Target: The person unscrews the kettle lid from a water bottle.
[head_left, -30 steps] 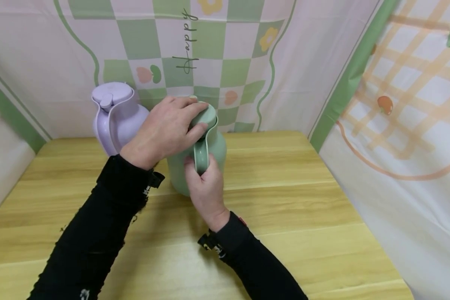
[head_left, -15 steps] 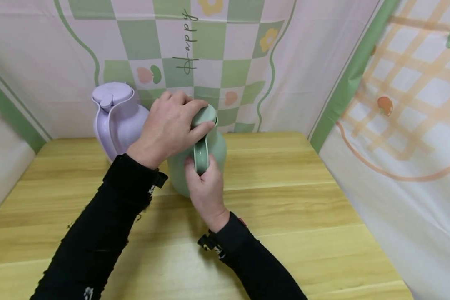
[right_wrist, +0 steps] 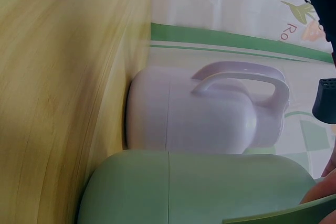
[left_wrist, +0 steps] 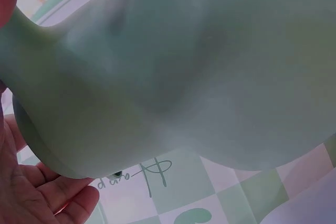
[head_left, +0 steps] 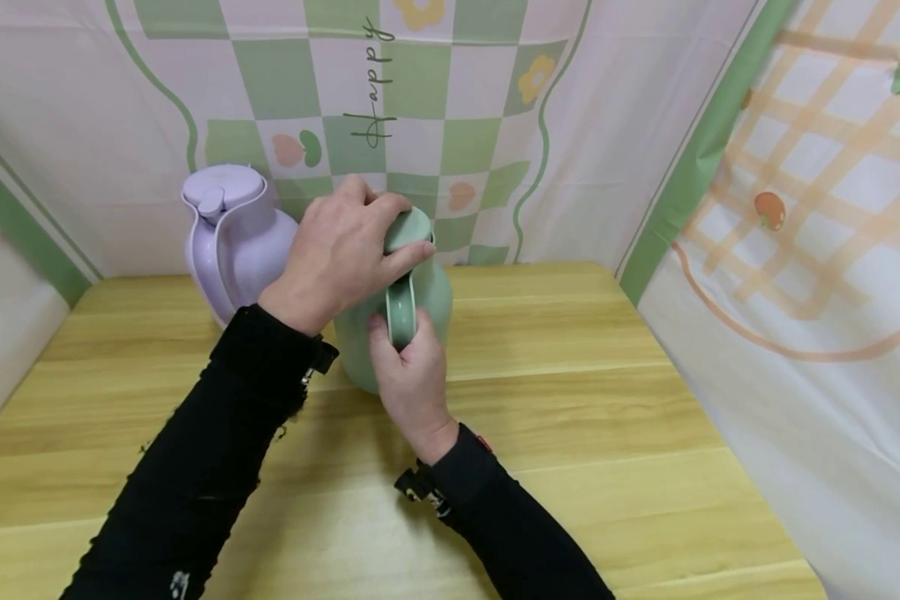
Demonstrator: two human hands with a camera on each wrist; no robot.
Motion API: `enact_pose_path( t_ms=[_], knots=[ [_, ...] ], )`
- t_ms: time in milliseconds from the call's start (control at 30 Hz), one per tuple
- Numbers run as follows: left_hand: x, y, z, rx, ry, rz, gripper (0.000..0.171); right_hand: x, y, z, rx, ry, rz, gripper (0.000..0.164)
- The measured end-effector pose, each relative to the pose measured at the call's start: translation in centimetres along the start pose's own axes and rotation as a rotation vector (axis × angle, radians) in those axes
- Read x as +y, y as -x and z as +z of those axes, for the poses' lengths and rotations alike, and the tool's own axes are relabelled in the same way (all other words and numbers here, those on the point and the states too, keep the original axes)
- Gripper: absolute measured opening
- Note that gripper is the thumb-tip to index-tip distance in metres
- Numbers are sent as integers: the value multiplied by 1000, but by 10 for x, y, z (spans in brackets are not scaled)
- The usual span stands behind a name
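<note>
A green thermos jug (head_left: pixel 438 304) stands upright on the table. Its round lid (head_left: pixel 411 227) is gripped from above by my left hand (head_left: pixel 337 254), thumb along the near rim. The left wrist view shows fingers (left_wrist: pixel 44 192) wrapped at the lid's far edge, with the jug body (left_wrist: pixel 210 72) filling most of that picture. Lower down, my right hand (head_left: pixel 414 383) holds the jug's handle (head_left: pixel 401 315), thumb and fingers on either side of it. In the right wrist view only the fingertips (right_wrist: pixel 324 190) show at the edge, beside the green jug (right_wrist: pixel 210 182).
Left of the green jug stands a lilac thermos jug (head_left: pixel 251 250) with its lid on, close to my left wrist. A wood-grain table (head_left: pixel 585 467) lies under both. Printed cloth (head_left: pixel 480 75) hangs behind the table and along the sides.
My left hand has turned a little on the lid, its thumb sliding right along the rim and its knuckles rising. The right hand and the jug's body stay in place.
</note>
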State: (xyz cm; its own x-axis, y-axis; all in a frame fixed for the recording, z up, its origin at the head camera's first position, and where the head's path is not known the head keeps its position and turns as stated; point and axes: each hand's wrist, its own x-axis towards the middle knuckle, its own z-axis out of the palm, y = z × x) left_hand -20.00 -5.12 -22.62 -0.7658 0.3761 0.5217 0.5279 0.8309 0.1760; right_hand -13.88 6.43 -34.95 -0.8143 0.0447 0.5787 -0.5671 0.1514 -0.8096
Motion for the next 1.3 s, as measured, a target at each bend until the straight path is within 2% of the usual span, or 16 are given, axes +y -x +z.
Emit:
enact_pose_path(
  t_ms=[300, 533, 933, 1100, 1300],
  knots=[
    [-2, 0, -2, 28, -63, 54, 56, 1, 1, 0, 1, 7, -1, 25],
    [-3, 3, -7, -81, -66, 34, 54, 1, 0, 0, 12, 8, -9, 27],
    [-5, 2, -14, -158, -78, 45, 55, 1, -1, 0, 6, 14, -7, 29],
    [-7, 1, -14, -150, -48, 37, 56, 1, 0, 0, 9, 16, -8, 26],
    [-8, 0, -9, -100, -7, 54, 57, 0, 0, 0, 10, 19, -15, 26]
  ],
)
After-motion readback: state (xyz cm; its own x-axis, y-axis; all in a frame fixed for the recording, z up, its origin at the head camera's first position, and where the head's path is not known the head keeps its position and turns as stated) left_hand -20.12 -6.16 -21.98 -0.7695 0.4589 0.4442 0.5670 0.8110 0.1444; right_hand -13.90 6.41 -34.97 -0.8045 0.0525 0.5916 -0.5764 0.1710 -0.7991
